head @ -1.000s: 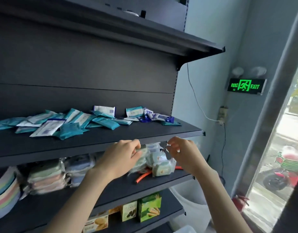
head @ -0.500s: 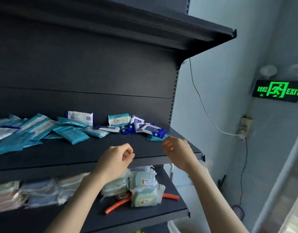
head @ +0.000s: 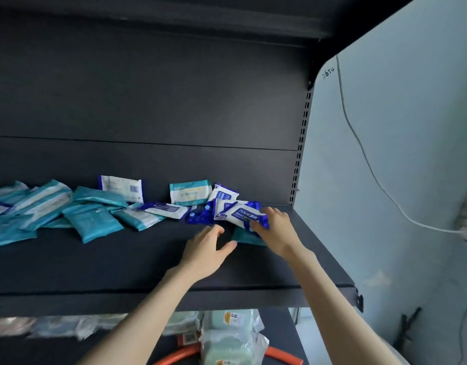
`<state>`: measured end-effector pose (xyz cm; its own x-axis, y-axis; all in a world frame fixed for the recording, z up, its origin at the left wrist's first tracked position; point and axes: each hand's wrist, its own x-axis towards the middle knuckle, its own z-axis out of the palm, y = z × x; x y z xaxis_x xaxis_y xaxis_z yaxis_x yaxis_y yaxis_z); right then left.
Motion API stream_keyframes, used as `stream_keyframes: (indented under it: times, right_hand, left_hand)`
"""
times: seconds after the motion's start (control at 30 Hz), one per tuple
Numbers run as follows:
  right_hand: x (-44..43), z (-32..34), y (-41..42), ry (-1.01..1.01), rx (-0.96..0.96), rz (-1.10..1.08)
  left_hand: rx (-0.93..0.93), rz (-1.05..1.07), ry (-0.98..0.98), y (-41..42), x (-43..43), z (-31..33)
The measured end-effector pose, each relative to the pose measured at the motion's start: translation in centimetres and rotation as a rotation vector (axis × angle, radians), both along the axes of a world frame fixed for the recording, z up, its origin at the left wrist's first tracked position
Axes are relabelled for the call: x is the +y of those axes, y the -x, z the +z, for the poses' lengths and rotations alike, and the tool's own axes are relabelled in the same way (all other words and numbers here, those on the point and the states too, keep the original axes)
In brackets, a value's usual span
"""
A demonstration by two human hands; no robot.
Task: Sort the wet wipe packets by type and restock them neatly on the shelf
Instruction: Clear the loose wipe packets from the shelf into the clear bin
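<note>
Wet wipe packets lie scattered along the back of a dark shelf (head: 148, 262). Teal packets (head: 91, 222) fill the left part. Blue-and-white packets (head: 224, 200) are heaped at the right. My right hand (head: 275, 230) grips a blue-and-white packet marked 75% (head: 244, 213) at the heap's right end. A teal packet (head: 244, 237) lies under that hand. My left hand (head: 207, 250) hovers just left of it, fingers spread and relaxed, holding nothing.
Two white packets (head: 122, 187) lean against the back panel (head: 174, 101). The lower shelf holds bagged goods (head: 232, 335) and an orange tube (head: 282, 354). A wall with a white cable (head: 364, 159) bounds the right side. Another shelf overhangs above.
Both hands rose from the lower shelf's front onto the wipe shelf. My right hand took hold of a blue-and-white packet. The view shifted up and closer.
</note>
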<state>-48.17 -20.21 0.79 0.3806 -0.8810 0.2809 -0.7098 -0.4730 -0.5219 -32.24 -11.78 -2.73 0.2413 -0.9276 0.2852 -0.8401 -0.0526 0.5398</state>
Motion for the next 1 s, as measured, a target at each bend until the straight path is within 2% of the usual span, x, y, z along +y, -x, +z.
stream_keyframes:
  times: [0.1, 0.2, 0.3, 0.43, 0.63, 0.77, 0.9, 1.0]
  right_hand:
    - [-3.4, -0.5, -1.4, -0.117, 0.031, -0.014]
    - [-6.0, -1.3, -2.4, -0.158, 0.063, -0.018]
    - [-7.4, -1.6, -3.2, -0.196, -0.037, -0.040]
    - [-8.5, -0.6, -3.9, -0.035, 0.056, -0.052]
    - [-10.4, -1.2, -3.6, -0.266, -0.132, 0.069]
    - [-11.1, -1.4, -3.7, -0.240, -0.094, 0.038]
    - [-11.4, -1.5, -3.8, -0.241, 0.064, 0.030]
    - [-11.5, -1.6, -3.4, -0.232, -0.041, -0.006]
  left_hand:
    - [-0.135, 0.026, -0.094, -0.2, -2.8, 0.0]
    - [-0.195, 0.049, -0.142, -0.6, -4.8, -0.1]
    - [-0.221, 0.058, -0.179, -0.8, -6.4, -0.1]
    - [-0.177, 0.041, -0.148, -1.2, -7.3, -0.3]
    - [0.056, 0.017, -0.028, -1.9, -7.3, -0.3]
    - [0.009, 0.076, -0.028, -1.7, -7.3, -0.4]
    - [-0.127, 0.099, -0.189, -0.8, -7.4, 0.1]
    - [-0.057, 0.094, -0.256, -1.3, -7.5, 0.6]
